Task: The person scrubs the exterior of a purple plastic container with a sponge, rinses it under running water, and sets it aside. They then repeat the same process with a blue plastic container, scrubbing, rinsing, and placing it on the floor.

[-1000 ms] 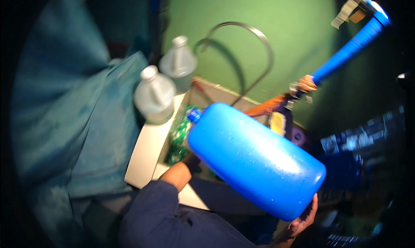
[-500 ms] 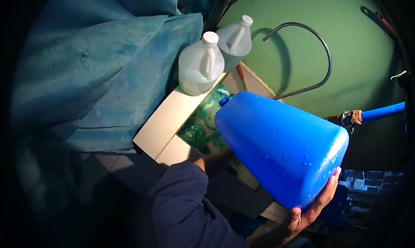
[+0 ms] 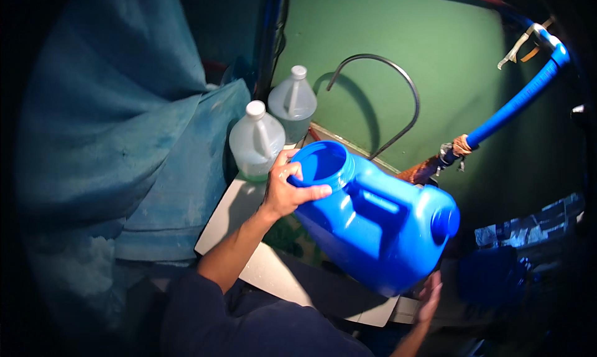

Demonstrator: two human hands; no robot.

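Observation:
A large blue plastic water jug [image 3: 367,232] is held tilted in front of me, its round mouth uncovered and facing me. It has a moulded handle and a small blue cap on the side toward the right. My left hand [image 3: 289,189] grips the rim of the mouth, thumb on the near side and a finger curled over the edge. Below the jug's lower right end is my right hand [image 3: 428,296], its fingers stretched out and partly in shadow; whether it touches the jug is hard to see.
Two clear handled bottles with white caps, a nearer bottle [image 3: 255,145] and a farther bottle [image 3: 292,105], stand beyond the jug. A curved dark hose [image 3: 415,102] rises by the green wall [image 3: 367,21]. A blue pipe [image 3: 516,102] runs at right; a blue-green curtain [image 3: 149,145] hangs left.
The jug has turned so its mouth and handle now show instead of its base. My left hand has come into sight on the rim, and my right hand has shifted off the base.

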